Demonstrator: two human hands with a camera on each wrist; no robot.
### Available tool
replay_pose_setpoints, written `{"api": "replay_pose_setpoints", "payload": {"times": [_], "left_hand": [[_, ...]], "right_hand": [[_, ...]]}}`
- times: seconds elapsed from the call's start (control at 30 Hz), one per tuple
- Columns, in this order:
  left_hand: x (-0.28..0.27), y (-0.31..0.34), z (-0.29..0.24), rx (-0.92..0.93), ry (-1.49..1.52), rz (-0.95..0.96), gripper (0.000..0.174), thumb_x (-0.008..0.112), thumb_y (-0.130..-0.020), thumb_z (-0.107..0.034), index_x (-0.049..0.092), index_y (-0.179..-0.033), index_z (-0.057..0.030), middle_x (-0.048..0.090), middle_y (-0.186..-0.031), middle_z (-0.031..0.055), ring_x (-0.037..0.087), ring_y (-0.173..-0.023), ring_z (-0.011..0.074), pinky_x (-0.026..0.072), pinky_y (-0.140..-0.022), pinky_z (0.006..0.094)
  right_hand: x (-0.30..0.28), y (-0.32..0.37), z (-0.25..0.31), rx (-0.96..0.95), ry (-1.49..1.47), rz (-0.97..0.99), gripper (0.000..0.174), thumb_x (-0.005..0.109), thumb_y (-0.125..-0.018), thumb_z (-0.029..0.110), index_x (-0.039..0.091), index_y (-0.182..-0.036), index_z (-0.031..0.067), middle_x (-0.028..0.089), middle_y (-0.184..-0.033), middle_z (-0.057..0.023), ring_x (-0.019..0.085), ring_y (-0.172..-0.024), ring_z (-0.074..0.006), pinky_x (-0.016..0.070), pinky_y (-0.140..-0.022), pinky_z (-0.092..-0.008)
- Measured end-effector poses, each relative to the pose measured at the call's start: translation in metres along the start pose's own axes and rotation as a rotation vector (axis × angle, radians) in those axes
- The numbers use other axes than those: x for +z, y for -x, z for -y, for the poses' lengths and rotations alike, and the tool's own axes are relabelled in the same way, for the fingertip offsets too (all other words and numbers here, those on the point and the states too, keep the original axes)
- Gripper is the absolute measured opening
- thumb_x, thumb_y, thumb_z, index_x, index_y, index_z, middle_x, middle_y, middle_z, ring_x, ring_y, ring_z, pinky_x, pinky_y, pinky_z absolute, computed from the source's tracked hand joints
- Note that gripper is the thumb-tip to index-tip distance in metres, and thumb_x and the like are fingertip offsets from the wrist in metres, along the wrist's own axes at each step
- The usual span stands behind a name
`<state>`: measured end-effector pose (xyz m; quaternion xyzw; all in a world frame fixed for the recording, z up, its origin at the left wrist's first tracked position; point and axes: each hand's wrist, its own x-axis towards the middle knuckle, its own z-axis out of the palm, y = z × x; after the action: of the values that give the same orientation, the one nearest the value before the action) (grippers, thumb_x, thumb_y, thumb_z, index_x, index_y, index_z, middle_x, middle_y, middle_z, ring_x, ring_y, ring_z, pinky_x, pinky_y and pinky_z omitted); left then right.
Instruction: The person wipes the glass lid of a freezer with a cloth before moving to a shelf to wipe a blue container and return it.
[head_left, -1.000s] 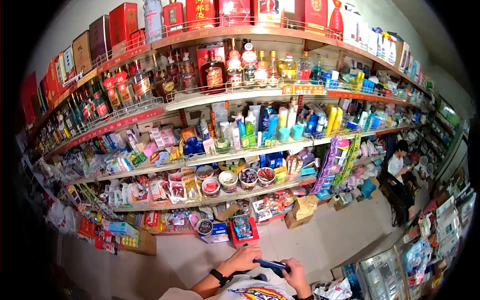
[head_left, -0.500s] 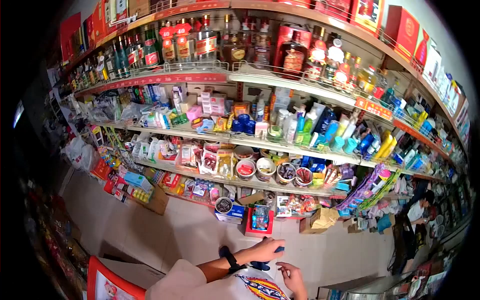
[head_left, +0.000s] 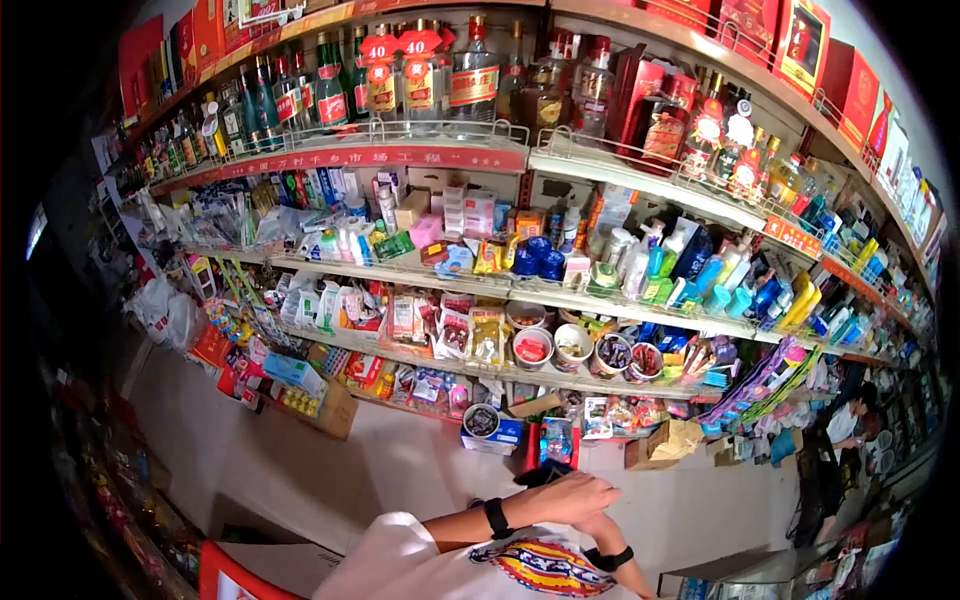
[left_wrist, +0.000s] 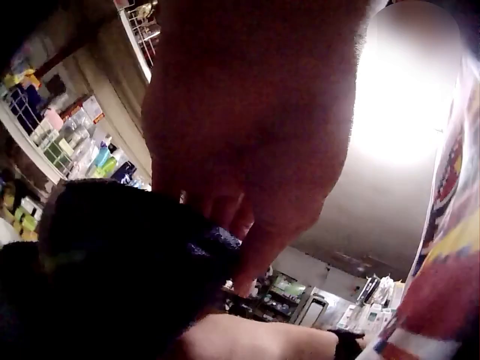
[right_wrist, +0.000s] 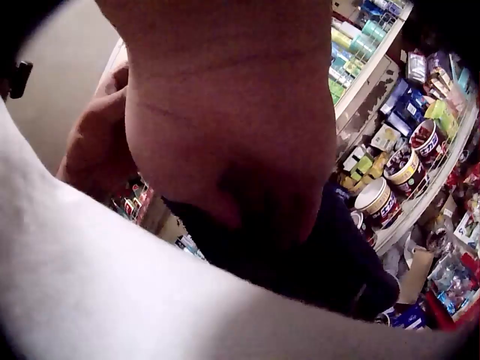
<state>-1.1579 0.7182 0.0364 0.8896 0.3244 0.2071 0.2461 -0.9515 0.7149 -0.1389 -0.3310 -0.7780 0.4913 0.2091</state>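
Note:
A dark navy, cloth-like item point(head_left: 545, 472) shows just beyond my hands in front of my body. My left hand point(head_left: 577, 496) is curled on it; in the left wrist view the item point(left_wrist: 127, 247) fills the lower left, in deep shadow. Under and behind the left hand, my right hand point(head_left: 597, 525) meets it, wrists crossing close together. From the right wrist view, the right fingers bend down into the dark cloth point(right_wrist: 352, 270), their tips lost in shadow. Black bands circle both wrists.
Long shelves point(head_left: 400, 265) of bottles, toiletries and snack tubs curve around ahead. A blue box point(head_left: 492, 437) with a tub on it and a red box point(head_left: 530, 455) stand on the floor before them. A red-framed panel point(head_left: 215, 570) is low left; a person point(head_left: 845, 425) sits far right.
The view has swung left along the shelves. Half a second ago the hands were apart, the left holding the navy item; now the right hand has come up to join it.

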Motion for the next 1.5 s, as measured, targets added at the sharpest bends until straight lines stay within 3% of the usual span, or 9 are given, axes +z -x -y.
{"api": "replay_pose_setpoints", "payload": {"times": [0.37, 0.5, 0.67, 0.7, 0.73, 0.83, 0.97, 1.4, 1.5], "left_hand": [[-0.064, 0.069, 0.013, -0.016, -0.021, -0.273, 0.037, 0.073, -0.084, -0.003, 0.066, -0.121, -0.0059, 0.061, -0.110, 0.0120, 0.073, -0.098, 0.0362, 0.0589, -0.074, 0.0482], [-0.084, 0.082, 0.016, -0.105, -0.011, -0.188, 0.042, 0.083, -0.085, -0.012, 0.068, -0.124, -0.0065, 0.060, -0.120, 0.0124, 0.065, -0.116, 0.0337, 0.0561, -0.093, 0.0466], [-0.093, 0.081, 0.024, -0.035, 0.133, -0.210, 0.045, 0.087, -0.087, -0.018, 0.071, -0.128, -0.0055, 0.064, -0.141, 0.0102, 0.061, -0.125, 0.0323, 0.0527, -0.107, 0.0441], [-0.093, 0.080, 0.028, -0.049, 0.186, -0.179, 0.044, 0.087, -0.089, -0.019, 0.072, -0.128, -0.0060, 0.066, -0.142, 0.0097, 0.061, -0.129, 0.0321, 0.0514, -0.111, 0.0441], [-0.094, 0.078, 0.033, -0.039, 0.184, -0.166, 0.044, 0.087, -0.089, -0.019, 0.072, -0.128, -0.0060, 0.066, -0.142, 0.0097, 0.061, -0.129, 0.0321, 0.0514, -0.111, 0.0441], [-0.105, 0.072, 0.040, -0.004, 0.184, -0.269, 0.040, 0.088, -0.088, -0.018, 0.074, -0.122, -0.0041, 0.066, -0.150, 0.0083, 0.059, -0.137, 0.0315, 0.0483, -0.115, 0.0471], [-0.128, 0.053, 0.060, -0.195, -0.111, -0.348, 0.052, 0.077, -0.100, -0.035, 0.070, -0.143, -0.0067, 0.057, -0.162, 0.0115, 0.046, -0.151, 0.0385, 0.0357, -0.125, 0.0546], [-0.120, -0.038, 0.114, -0.028, -0.036, -0.134, 0.047, 0.067, -0.104, -0.034, 0.069, -0.138, -0.0011, 0.070, -0.138, 0.0154, 0.060, -0.132, 0.0356, 0.0422, -0.115, 0.0508], [-0.106, -0.069, 0.105, 0.087, 0.008, 0.005, 0.040, 0.069, -0.102, -0.042, 0.073, -0.115, -0.0048, 0.074, -0.116, 0.0104, 0.067, -0.115, 0.0330, 0.0479, -0.104, 0.0467]], "right_hand": [[0.037, -0.203, 0.093, -0.049, 0.170, 0.167, 0.039, 0.076, -0.094, 0.015, 0.076, -0.132, 0.0101, 0.077, -0.129, -0.0202, 0.072, -0.120, -0.0346, 0.0575, -0.100, -0.0466], [0.052, -0.265, 0.106, -0.041, 0.222, 0.136, 0.040, 0.077, -0.092, 0.014, 0.076, -0.132, 0.0099, 0.078, -0.126, -0.0208, 0.073, -0.119, -0.0353, 0.0581, -0.099, -0.0464], [0.045, -0.284, 0.103, 0.098, 0.263, 0.059, 0.042, 0.077, -0.090, 0.013, 0.077, -0.132, 0.0096, 0.078, -0.124, -0.0215, 0.074, -0.117, -0.0361, 0.0589, -0.098, -0.0462], [0.042, -0.284, 0.105, -0.118, 0.375, -0.062, 0.044, 0.078, -0.082, 0.008, 0.078, -0.126, 0.0072, 0.078, -0.112, -0.0230, 0.076, -0.108, -0.0402, 0.0616, -0.089, -0.0470], [0.037, -0.285, 0.106, -0.032, 0.418, -0.052, 0.036, 0.078, -0.083, 0.009, 0.080, -0.119, 0.0073, 0.077, -0.104, -0.0232, 0.075, -0.105, -0.0417, 0.0612, -0.090, -0.0488], [0.010, -0.271, 0.115, -0.077, 0.655, 0.044, 0.029, 0.068, -0.093, 0.010, 0.079, -0.120, 0.0088, 0.073, -0.108, -0.0233, 0.073, -0.108, -0.0398, 0.0601, -0.091, -0.0484], [-0.006, -0.212, 0.109, -0.028, 0.473, 0.037, 0.032, 0.066, -0.095, 0.011, 0.075, -0.125, 0.0086, 0.071, -0.115, -0.0224, 0.070, -0.113, -0.0382, 0.0573, -0.096, -0.0476], [-0.044, -0.171, 0.069, 0.064, 0.212, 0.002, 0.040, 0.059, -0.104, 0.017, 0.063, -0.142, 0.0078, 0.062, -0.138, -0.0195, 0.060, -0.132, -0.0332, 0.0479, -0.111, -0.0448], [-0.053, -0.176, 0.060, 0.062, 0.178, 0.003, 0.042, 0.057, -0.106, 0.018, 0.061, -0.146, 0.0076, 0.060, -0.143, -0.0189, 0.058, -0.136, -0.0320, 0.0457, -0.114, -0.0441]]}}
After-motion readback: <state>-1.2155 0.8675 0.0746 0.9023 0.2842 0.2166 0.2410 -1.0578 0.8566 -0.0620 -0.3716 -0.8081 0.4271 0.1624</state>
